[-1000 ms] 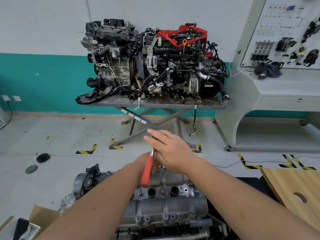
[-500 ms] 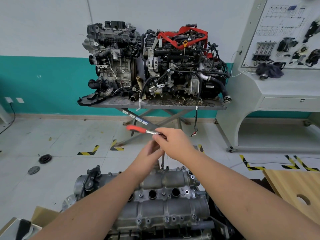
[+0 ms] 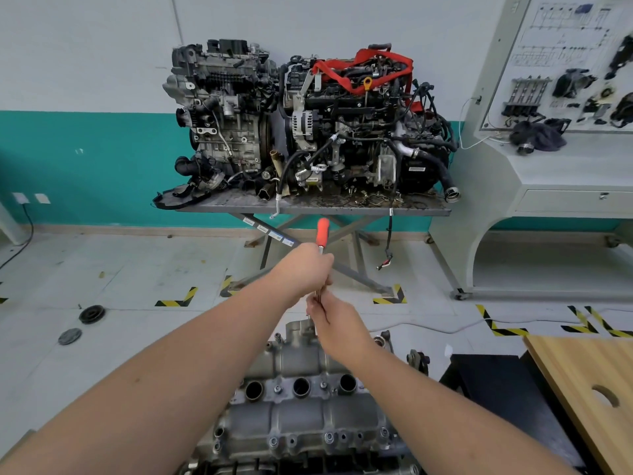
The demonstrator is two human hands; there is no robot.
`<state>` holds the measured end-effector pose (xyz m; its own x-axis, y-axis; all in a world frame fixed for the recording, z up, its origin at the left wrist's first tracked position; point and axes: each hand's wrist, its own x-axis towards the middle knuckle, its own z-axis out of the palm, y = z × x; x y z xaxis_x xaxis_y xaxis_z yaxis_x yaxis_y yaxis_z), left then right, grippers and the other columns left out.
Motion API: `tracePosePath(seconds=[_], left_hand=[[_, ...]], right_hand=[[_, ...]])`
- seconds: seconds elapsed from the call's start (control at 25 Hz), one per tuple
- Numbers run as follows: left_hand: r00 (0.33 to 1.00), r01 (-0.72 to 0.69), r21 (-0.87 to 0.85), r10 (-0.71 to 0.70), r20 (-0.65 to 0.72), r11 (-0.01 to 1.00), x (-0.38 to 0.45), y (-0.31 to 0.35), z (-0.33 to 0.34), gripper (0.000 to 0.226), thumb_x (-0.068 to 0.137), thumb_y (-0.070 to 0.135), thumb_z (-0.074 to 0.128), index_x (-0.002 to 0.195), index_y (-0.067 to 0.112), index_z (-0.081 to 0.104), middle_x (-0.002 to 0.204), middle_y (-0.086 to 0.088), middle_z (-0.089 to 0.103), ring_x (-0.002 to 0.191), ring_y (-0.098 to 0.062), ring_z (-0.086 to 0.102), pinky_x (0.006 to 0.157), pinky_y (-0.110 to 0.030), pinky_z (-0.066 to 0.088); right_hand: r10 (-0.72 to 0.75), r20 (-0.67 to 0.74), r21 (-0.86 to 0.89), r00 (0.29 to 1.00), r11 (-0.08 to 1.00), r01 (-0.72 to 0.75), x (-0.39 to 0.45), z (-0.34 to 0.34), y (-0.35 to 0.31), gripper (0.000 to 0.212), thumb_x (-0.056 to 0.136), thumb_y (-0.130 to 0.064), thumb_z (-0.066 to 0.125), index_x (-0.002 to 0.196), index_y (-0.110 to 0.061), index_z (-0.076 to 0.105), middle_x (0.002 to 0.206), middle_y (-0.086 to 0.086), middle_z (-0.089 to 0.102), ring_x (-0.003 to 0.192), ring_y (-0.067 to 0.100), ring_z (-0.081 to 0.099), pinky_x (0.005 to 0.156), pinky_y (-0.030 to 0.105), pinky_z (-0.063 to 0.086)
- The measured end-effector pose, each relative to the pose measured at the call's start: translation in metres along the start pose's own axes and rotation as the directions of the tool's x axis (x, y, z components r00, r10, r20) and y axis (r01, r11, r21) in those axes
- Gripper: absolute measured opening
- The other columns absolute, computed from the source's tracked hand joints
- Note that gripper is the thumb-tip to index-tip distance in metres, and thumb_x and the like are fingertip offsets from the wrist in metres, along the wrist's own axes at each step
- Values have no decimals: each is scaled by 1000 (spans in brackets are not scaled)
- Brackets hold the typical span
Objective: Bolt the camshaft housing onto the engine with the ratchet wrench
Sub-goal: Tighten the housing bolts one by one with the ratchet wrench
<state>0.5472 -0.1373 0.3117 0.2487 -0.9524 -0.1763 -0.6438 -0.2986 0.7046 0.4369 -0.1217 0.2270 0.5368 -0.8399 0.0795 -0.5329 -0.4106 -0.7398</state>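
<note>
— Two hands on one tool, that's what we've got: our left hand [image 3: 310,265] has its fingers wrapped round the ratchet wrench [image 3: 321,248] just below the red grip, which pokes up past the knuckles

— And our right hand [image 3: 329,315]?

— Lower down, fingers pinched around the thin steel shaft of the wrench, just above the far end of the camshaft housing [image 3: 298,399]. We can see the shaft running nearly upright between the two hands, tilted slightly away from us

— Where does the housing sit?

— Right in front of us, low in the view, lying on top of the engine [image 3: 301,450]. We count three dark round bores in a row across its upper face, with small bolt heads dotted along the flanges. The tip of the wrench is hidden behind our right hand, so we cannot tell which bolt it meets

— What else is around us?

— Across the tiled floor [image 3: 102,269] a scissor-leg counter [image 3: 308,209] carries two more engines, a grey one [image 3: 222,111] on the left and a black one with a red strap [image 3: 363,68] on the right, touching each other. A pale training console [image 3: 548,166] stands to the right, and a wooden board with a round hole [image 3: 589,389] lies near our right forearm. Two dark round discs [image 3: 91,314] rest on the floor to the left
</note>
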Motion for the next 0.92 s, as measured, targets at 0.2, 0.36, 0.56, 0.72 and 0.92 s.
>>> tracePosePath(seconds=[0.2, 0.36, 0.56, 0.72, 0.92], left_hand=[[965, -224, 683, 258, 54, 695, -16, 26, 4, 30, 104, 43, 35, 90, 20, 49, 77, 0, 55, 70, -21, 58, 57, -32, 43], [741, -385, 834, 671, 24, 395, -30, 8, 24, 27, 96, 42, 56, 77, 23, 57, 74, 4, 49, 78, -25, 59, 63, -33, 36], [476, -362, 723, 784, -399, 588, -33, -23, 44, 33, 73, 47, 78, 64, 19, 63, 101, -2, 66, 100, -29, 59, 78, -39, 38], [661, -377, 493, 600, -449, 784, -37, -33, 56, 50, 90, 63, 43, 105, 22, 67, 136, -2, 55, 123, -23, 47, 93, -41, 41], [941, -300, -667, 96, -325, 682, -43, -24, 63, 35, 97, 50, 38, 120, 36, 60, 106, 15, 71, 89, 0, 67, 85, -23, 51]], right_hand=[[56, 45, -257, 997, 966, -43, -7, 11, 34, 23, 107, -36, 32, 115, -26, 51, 94, -3, 66, 96, 27, 61, 96, 48, 39], [117, 65, -240, 991, 966, -98, 1, 20, 39, 19, 105, -31, 33, 92, -20, 40, 80, -1, 51, 83, 29, 54, 70, 37, 37], [154, -55, -252, 986, 954, -163, -4, 37, 40, 17, 103, -25, 34, 88, -19, 40, 89, 7, 63, 89, 30, 62, 66, 34, 36], [67, -223, -171, 972, 979, -107, -1, 40, 47, 20, 86, -37, 67, 76, -21, 61, 68, -8, 57, 72, 10, 64, 59, 19, 48], [60, -59, -105, 996, 992, -66, -3, 35, 54, 19, 101, -23, 39, 91, -18, 54, 85, -1, 63, 80, 19, 59, 72, 36, 49]])
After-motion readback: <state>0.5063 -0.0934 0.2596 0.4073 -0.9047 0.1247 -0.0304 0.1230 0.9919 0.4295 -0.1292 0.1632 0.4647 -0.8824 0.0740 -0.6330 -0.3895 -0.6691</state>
